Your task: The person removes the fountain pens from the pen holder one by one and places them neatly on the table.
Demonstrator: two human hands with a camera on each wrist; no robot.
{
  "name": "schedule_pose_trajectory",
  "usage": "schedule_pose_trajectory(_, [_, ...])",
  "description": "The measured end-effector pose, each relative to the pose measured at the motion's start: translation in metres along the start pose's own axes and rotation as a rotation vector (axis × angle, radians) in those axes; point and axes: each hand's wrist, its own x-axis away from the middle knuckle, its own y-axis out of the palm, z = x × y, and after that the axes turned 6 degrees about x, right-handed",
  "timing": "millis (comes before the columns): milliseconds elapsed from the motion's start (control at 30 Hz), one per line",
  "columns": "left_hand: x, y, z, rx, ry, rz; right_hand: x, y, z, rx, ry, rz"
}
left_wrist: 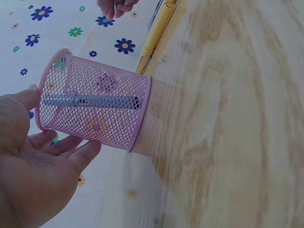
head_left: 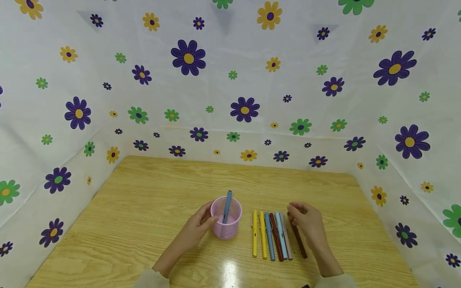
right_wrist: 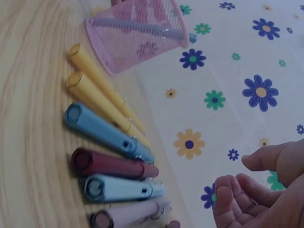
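A pink mesh pen holder (head_left: 225, 231) stands on the table with one blue pen (head_left: 227, 208) leaning inside it. My left hand (head_left: 196, 226) holds the holder from its left side, thumb by the rim and fingers against the mesh (left_wrist: 95, 102). To the right, several capped pens lie side by side: yellow pens (head_left: 255, 234), a blue pen (head_left: 270, 238), a dark red pen (head_left: 276, 238), a light blue pen (head_left: 281, 236) and a greyish-pink pen (head_left: 287, 237). Over a brown pen (head_left: 299, 242) at the row's right end hovers my right hand (head_left: 307, 222), thumb and fingers apart with nothing between them (right_wrist: 256, 194).
The wooden table (head_left: 162, 192) is enclosed at the back and both sides by white cloth (head_left: 223, 88) printed with flowers. A small dark object (head_left: 305, 286) shows at the bottom edge of the head view.
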Motion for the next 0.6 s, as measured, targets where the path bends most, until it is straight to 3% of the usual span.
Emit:
schedule_pose_trajectory(333, [-0.001, 0.0, 0.0, -0.002, 0.007, -0.015, 0.001, 0.016, -0.02, -0.031, -0.037, -0.007])
schedule_pose_trajectory(600, [-0.001, 0.0, 0.002, 0.009, 0.013, -0.017, 0.004, 0.035, -0.033, -0.14, -0.09, -0.035])
